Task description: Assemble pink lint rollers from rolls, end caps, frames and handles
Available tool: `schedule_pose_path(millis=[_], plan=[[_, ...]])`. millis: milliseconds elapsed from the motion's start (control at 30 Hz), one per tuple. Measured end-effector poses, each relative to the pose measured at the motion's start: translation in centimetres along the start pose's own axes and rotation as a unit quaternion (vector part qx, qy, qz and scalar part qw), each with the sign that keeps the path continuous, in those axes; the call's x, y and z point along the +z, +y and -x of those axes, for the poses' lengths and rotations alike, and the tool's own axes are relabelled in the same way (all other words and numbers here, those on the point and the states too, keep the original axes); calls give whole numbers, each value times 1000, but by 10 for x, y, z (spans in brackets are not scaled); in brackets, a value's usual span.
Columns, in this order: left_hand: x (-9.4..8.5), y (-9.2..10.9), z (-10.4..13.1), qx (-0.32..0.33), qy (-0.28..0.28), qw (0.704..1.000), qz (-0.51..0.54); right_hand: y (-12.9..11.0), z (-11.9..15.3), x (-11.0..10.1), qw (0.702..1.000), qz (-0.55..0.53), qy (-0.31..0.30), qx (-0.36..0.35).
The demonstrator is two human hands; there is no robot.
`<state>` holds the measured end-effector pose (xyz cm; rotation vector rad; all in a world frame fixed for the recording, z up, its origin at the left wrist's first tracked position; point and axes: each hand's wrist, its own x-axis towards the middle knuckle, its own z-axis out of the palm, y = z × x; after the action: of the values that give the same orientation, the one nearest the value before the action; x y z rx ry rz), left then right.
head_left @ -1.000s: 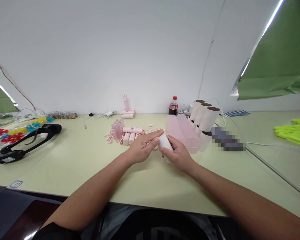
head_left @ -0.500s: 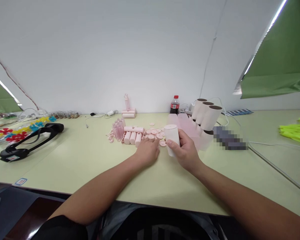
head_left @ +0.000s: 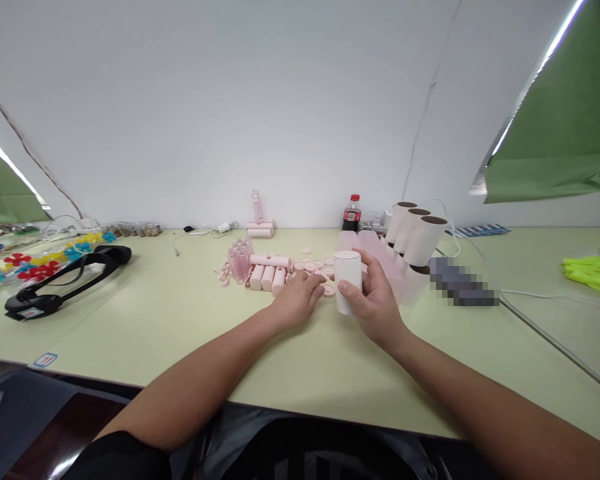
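Observation:
My right hand (head_left: pixel 377 303) is wrapped round a white paper roll (head_left: pixel 349 277), thumb in front, holding it upright above the table. A disc-like end covers its top. My left hand (head_left: pixel 299 298) lies low over the table with its fingers stretched toward a loose pile of flat pink discs (head_left: pixel 310 267); one pink disc (head_left: pixel 329 291) is right by its fingertips. Whether the fingertips touch it I cannot tell. Left of that hand are several pale pink cylindrical cases (head_left: pixel 269 277), one lying across the others, and a cluster of clear pink handles (head_left: pixel 240 260).
Larger white rolls with brown cores (head_left: pixel 425 241) stand at right beside translucent pink covers (head_left: pixel 390 267). A cola bottle (head_left: pixel 352 215) stands by the wall. A black strap-like headset (head_left: pixel 65 283) lies left. A cable (head_left: pixel 555 340) crosses the right side, near a blurred dark object (head_left: pixel 460 283).
The view has shifted slightly. My left fingers have lifted and spread a little beside the discs. My right hand still holds the white roll in nearly the same place.

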<state>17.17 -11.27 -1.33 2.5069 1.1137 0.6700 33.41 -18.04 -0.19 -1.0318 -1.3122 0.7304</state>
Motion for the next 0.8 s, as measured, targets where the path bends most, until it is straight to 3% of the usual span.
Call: schedule_pose_path(millis=[100, 233, 400, 600, 700, 800], plan=[[-5, -1, -1, -12, 39, 994, 105, 0, 1, 0, 1000, -14, -5, 9], [-9, -1, -4, -85, 70, 966, 236, -1, 0, 1, 1000, -23, 14, -5], [-13, 1, -8, -161, 17, 885, 436, -1, -2, 1, 998, -47, 44, -20], [-19, 2, -10, -185, 23, 780, 598, -3, -6, -3, 994, -76, 61, -54], [-20, 0, -11, -189, 37, 748, 636, -6, -8, -4, 991, -73, 78, -78], [-18, -2, -13, -187, 61, 738, 646, -9, -7, -5, 990, -58, 85, -91]])
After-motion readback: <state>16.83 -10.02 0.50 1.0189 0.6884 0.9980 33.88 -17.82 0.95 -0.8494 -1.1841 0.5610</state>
